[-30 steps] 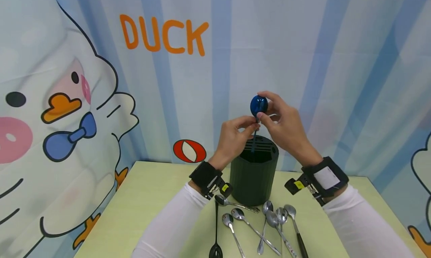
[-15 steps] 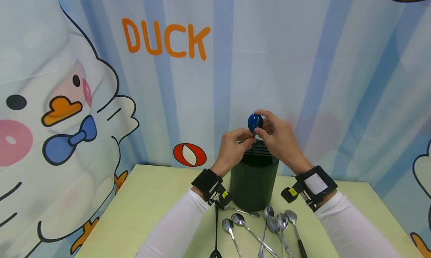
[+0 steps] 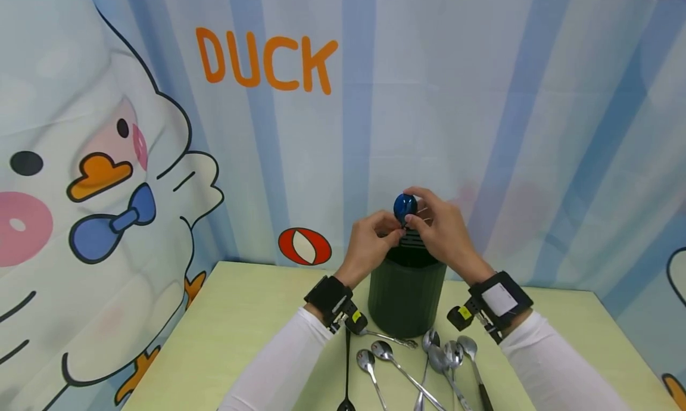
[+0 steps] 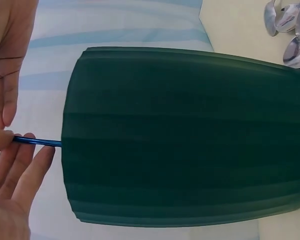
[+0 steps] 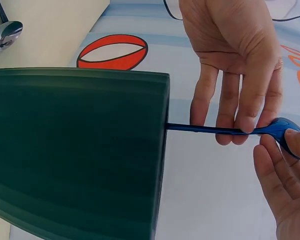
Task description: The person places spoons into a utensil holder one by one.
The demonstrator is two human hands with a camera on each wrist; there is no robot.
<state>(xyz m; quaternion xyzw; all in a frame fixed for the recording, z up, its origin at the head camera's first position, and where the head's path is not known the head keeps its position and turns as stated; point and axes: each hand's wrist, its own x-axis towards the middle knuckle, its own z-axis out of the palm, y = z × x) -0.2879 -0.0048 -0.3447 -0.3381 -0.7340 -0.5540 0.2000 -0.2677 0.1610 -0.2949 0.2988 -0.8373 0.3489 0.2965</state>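
Blue spoon (image 3: 405, 204) is held bowl up above the green holder (image 3: 405, 301), its handle (image 4: 42, 142) reaching down to the top, the tip hidden. Left grip (image 3: 370, 242) pinches the handle; right grip (image 3: 443, 227) clasps the bowl. Silver spoons (image 3: 438, 358) and a black spoon (image 3: 348, 363) lie in front on the counter (image 3: 214, 321).

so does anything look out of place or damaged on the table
No spill or damage shows. One mild oddity: on the table, the black spoon lies reversed, its bowl at the near end, while most silver spoons have theirs toward the green holder.
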